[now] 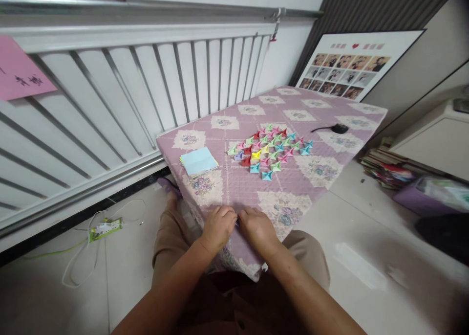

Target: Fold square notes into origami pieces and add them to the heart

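Close to the near end of the table, my left hand (pixel 221 225) and my right hand (pixel 257 229) meet, fingers bent and pressed together. Between their fingertips a sliver of a small purple piece of paper (pixel 237 222) shows; the fingers hide most of it, so its folds cannot be made out. Beyond the hands, several small folded paper pieces (pixel 266 176) stand in slanting rows, in green, pink, red, blue, yellow and purple. To the left lies a stack of square paper sheets (pixel 199 161), light blue on top with a yellow edge showing.
A purple flowered cloth covers the table (pixel 234 188). A black object with a short cable (pixel 339 128) lies at its far right. The radiator (pixel 205 80) runs along the left side. On the floor are a power strip (pixel 106 229) with cords and a purple bin (pixel 421 195).
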### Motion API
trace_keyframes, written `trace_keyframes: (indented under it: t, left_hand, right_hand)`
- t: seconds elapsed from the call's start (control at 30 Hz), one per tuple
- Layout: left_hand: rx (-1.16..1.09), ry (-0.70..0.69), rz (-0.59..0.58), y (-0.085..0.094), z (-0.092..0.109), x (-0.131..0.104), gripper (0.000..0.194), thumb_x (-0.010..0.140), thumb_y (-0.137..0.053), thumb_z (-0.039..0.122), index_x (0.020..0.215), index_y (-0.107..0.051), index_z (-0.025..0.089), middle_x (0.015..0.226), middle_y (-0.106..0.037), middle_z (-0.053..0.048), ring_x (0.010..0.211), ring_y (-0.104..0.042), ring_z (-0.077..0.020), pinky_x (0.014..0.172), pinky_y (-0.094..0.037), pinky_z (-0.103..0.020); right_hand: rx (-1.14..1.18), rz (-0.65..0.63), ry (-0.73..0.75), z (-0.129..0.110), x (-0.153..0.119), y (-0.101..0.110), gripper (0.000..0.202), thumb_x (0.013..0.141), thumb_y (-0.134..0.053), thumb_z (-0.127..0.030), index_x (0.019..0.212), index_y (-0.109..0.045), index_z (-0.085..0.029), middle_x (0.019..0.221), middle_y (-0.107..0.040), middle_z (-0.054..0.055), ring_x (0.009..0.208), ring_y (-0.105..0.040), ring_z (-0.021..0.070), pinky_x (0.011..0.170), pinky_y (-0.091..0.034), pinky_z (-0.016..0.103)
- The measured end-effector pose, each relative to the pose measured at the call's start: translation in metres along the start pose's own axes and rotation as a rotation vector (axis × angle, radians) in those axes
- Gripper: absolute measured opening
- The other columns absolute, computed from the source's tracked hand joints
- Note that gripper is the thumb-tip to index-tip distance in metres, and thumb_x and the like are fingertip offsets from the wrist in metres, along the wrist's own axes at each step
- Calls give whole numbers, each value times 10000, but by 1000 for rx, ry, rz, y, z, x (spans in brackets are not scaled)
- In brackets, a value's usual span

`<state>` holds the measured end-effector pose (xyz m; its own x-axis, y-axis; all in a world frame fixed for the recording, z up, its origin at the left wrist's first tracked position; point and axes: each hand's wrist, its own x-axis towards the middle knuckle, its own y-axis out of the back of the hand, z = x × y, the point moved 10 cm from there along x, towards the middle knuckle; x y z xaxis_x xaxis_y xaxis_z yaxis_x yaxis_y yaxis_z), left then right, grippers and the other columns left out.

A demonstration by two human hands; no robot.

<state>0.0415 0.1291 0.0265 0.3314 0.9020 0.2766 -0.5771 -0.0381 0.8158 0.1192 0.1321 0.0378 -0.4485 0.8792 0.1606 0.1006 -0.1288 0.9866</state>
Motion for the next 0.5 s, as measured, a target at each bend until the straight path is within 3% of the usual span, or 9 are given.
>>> trace_keyframes:
  t: [0.13,0.23,0.37,0.5]
  left_hand:
    - [-334,195,195,18,-20,-3,308,852,-525,174,1156,-561,210,1142,-601,-64,1054,-548,-186,933,-457,-365]
    - [-607,342,153,6,-30,-5,364,840,-509,153,1199,-549,204,1163,-618,-69,989,-593,-169,878,-495,-338]
    - [-936,438,67,-10,-24,-8,284,867,-483,197,1121,-610,176,1076,-676,-61,968,-623,-172,871,-501,-324]
    - [-1125,469,57,-7,-16,-14,335,917,-427,363,1102,-625,167,983,-686,-62,856,-634,-171,736,-518,-291]
  right_hand:
    - [260,146,-90,15,3,20,158,879,-468,-191,795,-601,-193,761,-611,48,705,-568,174,642,-393,275]
    - [666,202,-191,29,0,24,183,872,-451,-264,809,-611,-201,745,-623,25,697,-573,162,640,-421,260]
    - [1085,101,-336,32,-5,5,222,844,-479,-366,819,-625,-201,660,-607,-5,628,-548,156,592,-427,258]
    - [1340,59,-445,33,-11,-13,235,795,-551,-415,820,-626,-194,693,-630,1,612,-544,150,590,-433,262]
